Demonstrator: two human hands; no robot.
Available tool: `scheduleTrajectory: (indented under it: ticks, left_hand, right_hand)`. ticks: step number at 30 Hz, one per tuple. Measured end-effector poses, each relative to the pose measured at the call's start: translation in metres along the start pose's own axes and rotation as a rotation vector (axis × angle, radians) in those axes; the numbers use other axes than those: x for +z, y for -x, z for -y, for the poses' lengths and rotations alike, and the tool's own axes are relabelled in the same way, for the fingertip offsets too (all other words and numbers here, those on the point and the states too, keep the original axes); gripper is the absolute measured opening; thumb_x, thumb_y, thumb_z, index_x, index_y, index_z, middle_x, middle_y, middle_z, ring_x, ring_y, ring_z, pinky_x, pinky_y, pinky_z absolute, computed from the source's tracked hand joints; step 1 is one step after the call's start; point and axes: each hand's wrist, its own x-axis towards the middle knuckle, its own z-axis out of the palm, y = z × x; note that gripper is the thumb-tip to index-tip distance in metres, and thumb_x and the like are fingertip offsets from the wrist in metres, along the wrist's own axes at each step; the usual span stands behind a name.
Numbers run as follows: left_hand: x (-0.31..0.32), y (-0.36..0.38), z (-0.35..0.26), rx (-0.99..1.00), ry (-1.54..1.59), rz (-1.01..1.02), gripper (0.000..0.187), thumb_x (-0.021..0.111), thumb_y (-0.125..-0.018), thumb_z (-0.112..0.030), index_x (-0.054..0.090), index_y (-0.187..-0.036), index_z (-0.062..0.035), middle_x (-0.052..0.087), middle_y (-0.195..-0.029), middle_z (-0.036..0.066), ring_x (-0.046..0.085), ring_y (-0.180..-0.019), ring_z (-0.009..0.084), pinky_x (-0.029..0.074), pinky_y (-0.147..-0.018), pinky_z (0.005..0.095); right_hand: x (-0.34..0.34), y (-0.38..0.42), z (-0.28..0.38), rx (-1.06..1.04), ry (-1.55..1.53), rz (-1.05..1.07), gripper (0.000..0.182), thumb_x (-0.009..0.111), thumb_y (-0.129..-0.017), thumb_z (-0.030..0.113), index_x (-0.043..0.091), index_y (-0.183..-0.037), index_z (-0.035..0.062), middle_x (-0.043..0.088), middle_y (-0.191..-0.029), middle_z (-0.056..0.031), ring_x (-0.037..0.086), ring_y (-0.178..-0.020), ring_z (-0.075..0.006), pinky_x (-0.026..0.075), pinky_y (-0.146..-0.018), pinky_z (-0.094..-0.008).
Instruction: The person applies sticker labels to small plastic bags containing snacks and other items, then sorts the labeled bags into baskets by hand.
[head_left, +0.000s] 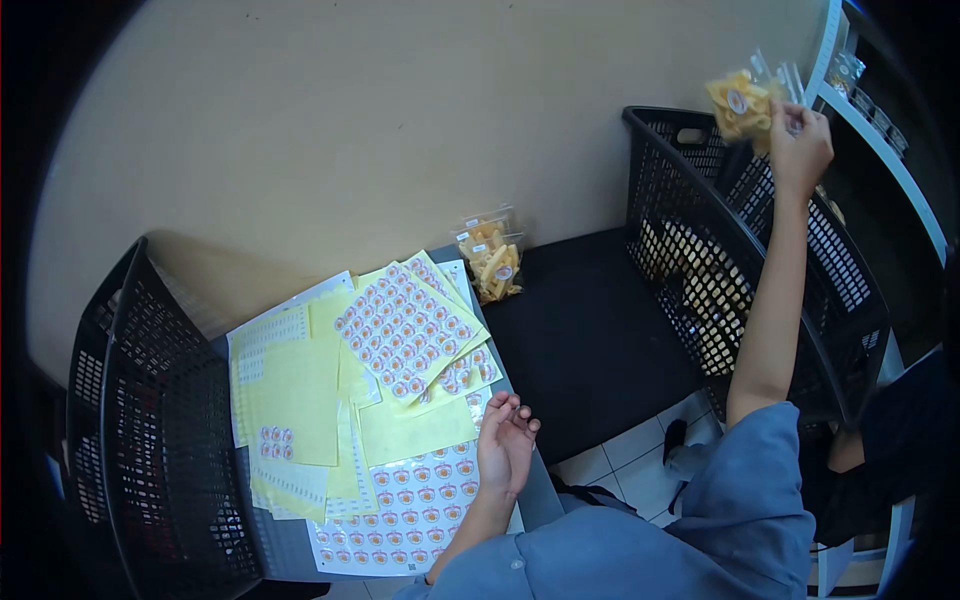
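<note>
My right hand [803,152] is closed on the top of a clear snack bag [740,108] with yellow strips inside and a round sticker on its front. It holds the bag up over the black crate at the right; a second bag top seems to show behind it. My left hand [508,445] is open, palm up, its fingers loosely curled with nothing in them, above the table's right edge. Beside it lie sticker sheets [405,325] with rows of round labels, on yellow backing paper [290,390]. Two snack bags [497,265] stand against the wall.
A black perforated crate [690,180] at the right holds several filled bags. Another black crate [185,420] stands at the left of the table. Between table and right crate is a black surface [580,330]. A person in dark clothes [900,440] is at the far right, near shelving.
</note>
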Motion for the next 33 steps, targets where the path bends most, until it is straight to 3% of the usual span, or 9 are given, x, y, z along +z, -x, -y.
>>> scheduleTrajectory:
  ticks: [4,11,13,17,19,23,25,28,33]
  left_hand:
    - [-0.001,0.000,0.001,-0.002,0.000,0.006,0.014,0.047,-0.080,-0.014,0.046,-0.093,-0.0089,0.047,-0.083,0.001,0.046,-0.074,0.0115,0.038,-0.065,0.0273]
    - [0.003,0.001,-0.003,0.017,0.009,0.006,0.014,0.046,-0.080,-0.014,0.045,-0.093,-0.0087,0.047,-0.082,0.001,0.046,-0.073,0.0115,0.038,-0.065,0.0274]
    - [0.001,0.001,-0.004,0.014,0.024,0.013,0.013,0.046,-0.080,-0.013,0.045,-0.093,-0.0092,0.047,-0.083,0.001,0.046,-0.073,0.0115,0.039,-0.065,0.0273]
    - [0.002,0.002,-0.004,0.017,0.032,0.017,0.013,0.046,-0.080,-0.013,0.045,-0.093,-0.0094,0.047,-0.083,0.001,0.046,-0.074,0.0115,0.039,-0.065,0.0272]
    - [0.001,0.001,-0.004,0.014,0.029,0.021,0.014,0.047,-0.080,-0.013,0.045,-0.093,-0.0096,0.047,-0.083,0.001,0.047,-0.074,0.0118,0.039,-0.065,0.0274]
    - [-0.001,0.000,-0.007,0.035,0.039,0.021,0.014,0.047,-0.079,-0.012,0.045,-0.093,-0.0099,0.047,-0.083,0.001,0.047,-0.075,0.0120,0.039,-0.065,0.0276]
    - [0.001,0.001,-0.009,0.046,0.030,0.010,0.014,0.047,-0.079,-0.012,0.045,-0.093,-0.0103,0.048,-0.083,0.001,0.047,-0.075,0.0121,0.039,-0.065,0.0276]
    - [-0.001,0.000,-0.009,0.053,0.032,0.005,0.015,0.048,-0.079,-0.012,0.045,-0.093,-0.0104,0.048,-0.084,0.000,0.047,-0.075,0.0121,0.038,-0.066,0.0277]
    - [-0.003,-0.001,-0.010,0.046,0.038,-0.003,0.014,0.047,-0.079,-0.012,0.045,-0.093,-0.0106,0.048,-0.083,0.000,0.046,-0.075,0.0120,0.038,-0.067,0.0279]
  right_hand:
    - [0.009,0.023,-0.011,0.195,0.375,0.346,0.049,0.059,-0.070,0.044,0.058,-0.097,0.0033,0.048,-0.105,-0.0157,0.052,-0.094,-0.0287,0.044,-0.079,-0.0374]
    - [0.019,0.038,0.011,0.259,0.308,0.475,0.050,0.054,-0.076,0.040,0.049,-0.111,0.0046,0.043,-0.112,-0.0200,0.045,-0.105,-0.0322,0.039,-0.086,-0.0423]
    - [0.027,0.063,0.031,0.081,0.443,0.448,0.057,0.056,-0.075,0.037,0.040,-0.120,0.0060,0.038,-0.118,-0.0211,0.039,-0.111,-0.0323,0.032,-0.092,-0.0469]
    - [0.049,0.123,0.090,-0.389,-0.088,0.503,0.056,0.062,-0.069,0.028,0.041,-0.117,0.0058,0.044,-0.114,-0.0162,0.040,-0.110,-0.0300,0.027,-0.094,-0.0470]
    - [0.066,0.165,0.118,-0.290,-0.335,0.692,0.044,0.062,-0.067,0.020,0.047,-0.106,0.0055,0.049,-0.103,-0.0131,0.047,-0.100,-0.0290,0.037,-0.085,-0.0393]
    - [0.120,0.233,0.142,-0.129,-0.538,1.059,0.040,0.063,-0.068,0.018,0.048,-0.101,0.0038,0.048,-0.100,-0.0131,0.046,-0.099,-0.0294,0.037,-0.085,-0.0393]
    - [0.140,0.254,0.149,-0.197,-0.506,1.035,0.040,0.064,-0.066,0.015,0.046,-0.099,0.0018,0.048,-0.098,-0.0146,0.047,-0.096,-0.0291,0.038,-0.083,-0.0375]
    - [0.175,0.295,0.151,0.212,-0.682,1.016,0.046,0.065,-0.068,0.013,0.040,-0.103,-0.0013,0.051,-0.094,-0.0128,0.052,-0.085,-0.0205,0.042,-0.075,-0.0318]
    - [0.164,0.304,0.155,0.478,-0.836,1.001,0.032,0.065,-0.070,0.010,0.048,-0.095,-0.0011,0.058,-0.081,-0.0081,0.055,-0.075,-0.0137,0.045,-0.067,-0.0253]
